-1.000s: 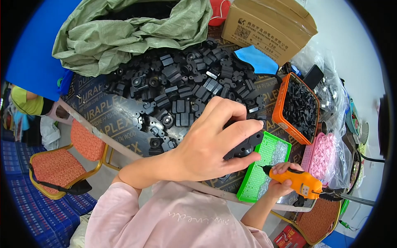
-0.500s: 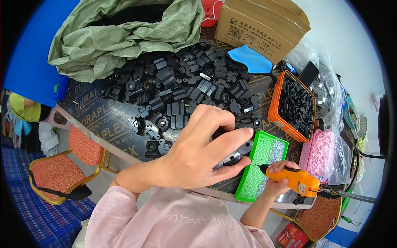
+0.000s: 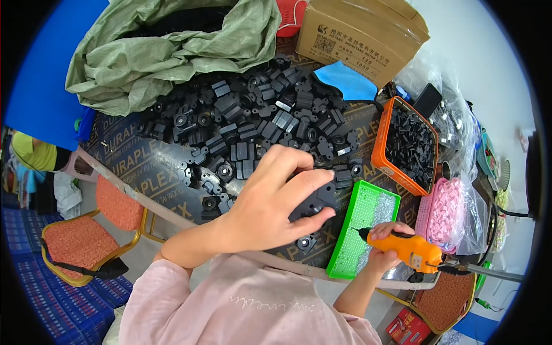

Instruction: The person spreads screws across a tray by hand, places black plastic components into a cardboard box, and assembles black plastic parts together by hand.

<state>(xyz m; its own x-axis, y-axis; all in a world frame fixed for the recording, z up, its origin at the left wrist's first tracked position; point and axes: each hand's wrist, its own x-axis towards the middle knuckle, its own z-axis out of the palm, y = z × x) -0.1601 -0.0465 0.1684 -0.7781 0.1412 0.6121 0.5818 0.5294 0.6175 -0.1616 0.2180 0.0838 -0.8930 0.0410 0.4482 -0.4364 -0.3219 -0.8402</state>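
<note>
My left hand (image 3: 264,201) is closed round a black plastic housing (image 3: 321,199), its fingers hooked over the far side and the thumb beneath. Part of the housing is hidden by the fingers. My right hand (image 3: 386,253) grips an orange electric screwdriver (image 3: 415,248). Its dark bit points left over a green perforated tray (image 3: 352,241), where many small silvery screws (image 3: 384,210) lie along the right side. Whether the bit touches the tray I cannot tell. Just below my left hand a small part with a round centre (image 3: 305,242) lies on the table.
Black plastic parts (image 3: 230,109) are heaped across the table under a green woven sack (image 3: 172,63). On the right stand an orange basket (image 3: 378,150) of small black pieces and a pink basket (image 3: 425,215). A cardboard box (image 3: 359,40) and a blue cloth (image 3: 348,80) sit behind.
My left hand has turned slightly and drawn a little left with the black housing, away from the green tray. The screwdriver has hardly moved.
</note>
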